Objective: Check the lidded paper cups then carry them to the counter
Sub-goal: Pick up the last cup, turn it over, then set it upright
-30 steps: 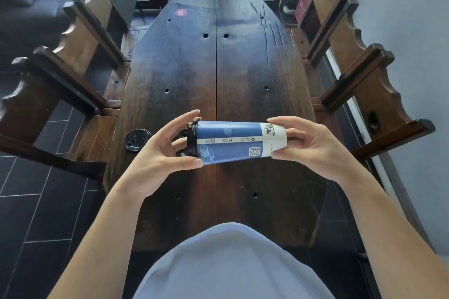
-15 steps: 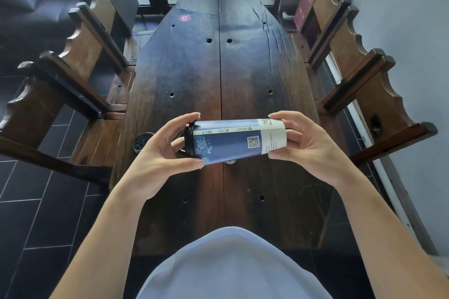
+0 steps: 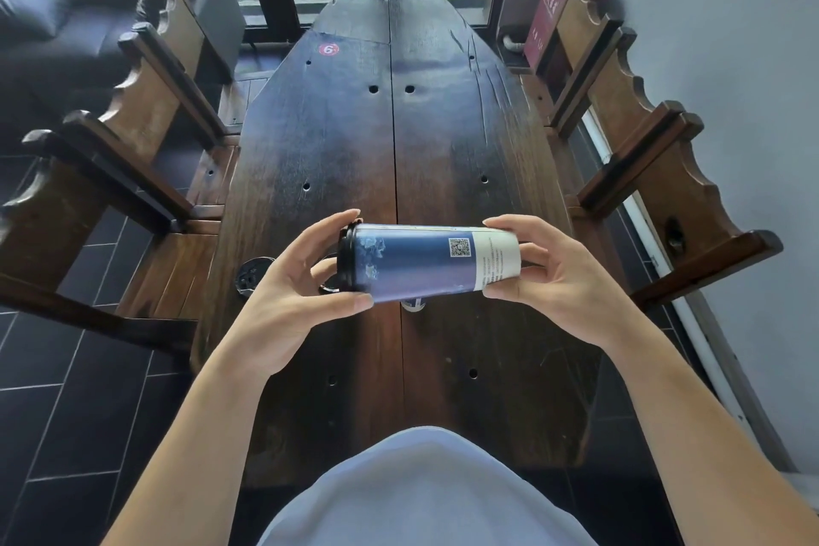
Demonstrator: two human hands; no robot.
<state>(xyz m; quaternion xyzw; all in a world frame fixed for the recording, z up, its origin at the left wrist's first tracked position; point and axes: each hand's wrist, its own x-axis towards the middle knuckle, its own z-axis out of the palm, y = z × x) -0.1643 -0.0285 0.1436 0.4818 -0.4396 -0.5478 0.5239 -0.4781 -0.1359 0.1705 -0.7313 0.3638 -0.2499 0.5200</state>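
A tall blue and white paper cup [image 3: 425,262] with a black lid lies on its side in the air above the dark wooden table [image 3: 443,146]. My left hand [image 3: 292,288] grips its lidded end, thumb under and fingers over the rim. My right hand [image 3: 549,279] grips its white base end. A QR code faces up. Two more black lids show on the table: one [image 3: 250,275] left of my left hand, another [image 3: 329,287] mostly hidden behind the cup. A small blue and white bit [image 3: 413,304] peeks out below the cup.
Carved wooden benches flank the table, one on the left [image 3: 133,137] and one on the right [image 3: 656,155]. A red number sticker [image 3: 328,49] marks the far tabletop. A dark sofa [image 3: 53,13] stands at the far left and a grey wall on the right.
The cup has rolled about its long axis between my hands, bringing the QR code from the underside up to the top. Both hands kept their hold on the ends.
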